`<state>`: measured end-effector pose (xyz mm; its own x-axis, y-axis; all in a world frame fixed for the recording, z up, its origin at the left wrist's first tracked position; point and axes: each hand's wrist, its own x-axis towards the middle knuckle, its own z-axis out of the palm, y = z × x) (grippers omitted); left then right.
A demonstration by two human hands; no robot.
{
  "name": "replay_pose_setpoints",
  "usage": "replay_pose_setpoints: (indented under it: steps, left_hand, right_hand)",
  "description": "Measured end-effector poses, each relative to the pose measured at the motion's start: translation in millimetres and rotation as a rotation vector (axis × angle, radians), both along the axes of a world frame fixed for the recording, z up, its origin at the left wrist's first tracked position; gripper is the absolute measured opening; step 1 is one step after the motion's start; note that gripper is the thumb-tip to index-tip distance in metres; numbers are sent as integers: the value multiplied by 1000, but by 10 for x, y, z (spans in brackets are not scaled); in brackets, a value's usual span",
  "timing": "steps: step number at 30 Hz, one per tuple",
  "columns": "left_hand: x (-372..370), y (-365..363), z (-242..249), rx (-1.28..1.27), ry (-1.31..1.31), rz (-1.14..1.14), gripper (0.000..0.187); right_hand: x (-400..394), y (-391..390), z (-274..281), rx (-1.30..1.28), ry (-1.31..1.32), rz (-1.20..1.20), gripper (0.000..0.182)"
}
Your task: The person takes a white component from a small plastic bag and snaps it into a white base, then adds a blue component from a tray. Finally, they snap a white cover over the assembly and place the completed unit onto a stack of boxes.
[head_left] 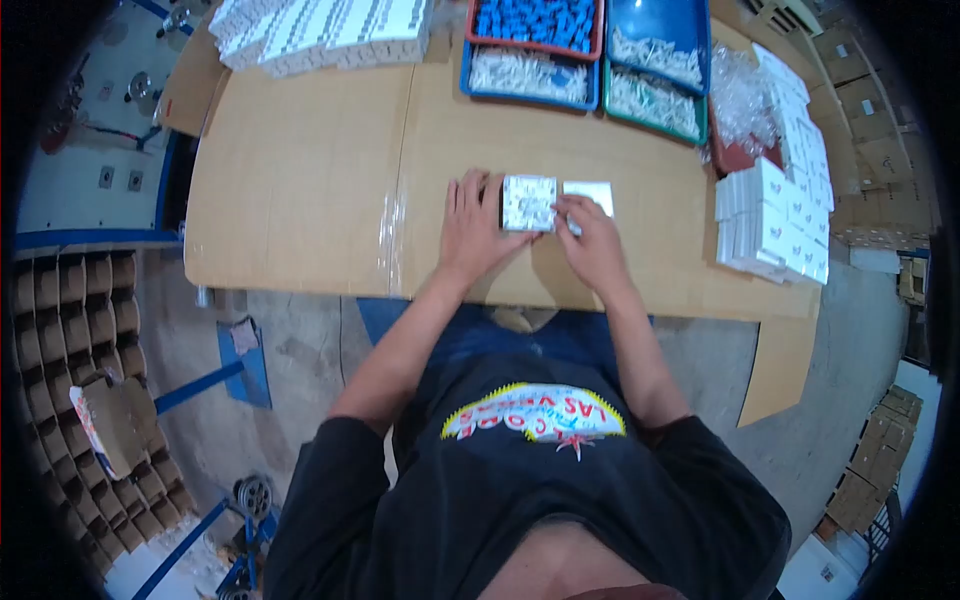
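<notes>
Cardboard-topped table [290, 190]; panel [528, 193] between both hands. Left hand [472, 225] spread open at its left edge; right hand [590, 240] curled at its right, can't tell if gripping. Careless push could skid panel into card [598, 190] alongside. Trays [530, 101] ahead, box stack [775, 225] right: crowd reach.
</notes>
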<state>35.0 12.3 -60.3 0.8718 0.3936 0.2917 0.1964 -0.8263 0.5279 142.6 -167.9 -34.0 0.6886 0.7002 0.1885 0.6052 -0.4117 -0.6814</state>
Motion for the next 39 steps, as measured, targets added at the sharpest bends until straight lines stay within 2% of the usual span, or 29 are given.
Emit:
replay_pose_setpoints:
  steps: [1, 7, 15, 17, 20, 22, 24, 27, 30, 33, 35, 39]
  left_hand:
    - [0, -12, -7, 22, -2, 9, 95]
    - [21, -18, 82, 36, 41, -2, 95]
    - [41, -10, 132, 47, 153, 10, 93]
    - [33, 11, 136, 41, 143, 13, 93]
    - [49, 4, 201, 0, 153, 11, 93]
    - [41, 17, 192, 14, 161, 5, 93]
    - [50, 23, 237, 13, 169, 16, 93]
    - [59, 44, 258, 0, 177, 15, 92]
    - [62, 73, 249, -5, 188, 11, 91]
    - [58, 82, 224, 9, 183, 9, 90]
    - [52, 82, 225, 12, 265, -11, 93]
    - [52, 79, 237, 4, 198, -6, 91]
  right_hand:
    - [43, 20, 4, 26, 53, -13, 19]
    - [463, 302, 367, 94, -93, -18, 17]
    - [1956, 1237, 891, 250, -222, -111, 20]
    - [2509, 1524, 1003, 151, -395, -145, 21]
    - [3204, 1978, 1143, 81, -448, -175, 23]
    - [3630, 2272, 1145, -149, -509, -292, 24]
    - [3969, 2503, 1091, -165, -544, -289, 24]
    - [4255, 2709, 1046, -211, -561, -272, 26]
    - [4299, 2854, 958, -361, -709, -215, 24]
    - [4453, 2967, 866, -368, -648, -239, 26]
    - [4562, 3017, 799, -335, -622, -238, 29]
    - [4371, 2903, 994, -174, -589, -249, 30]
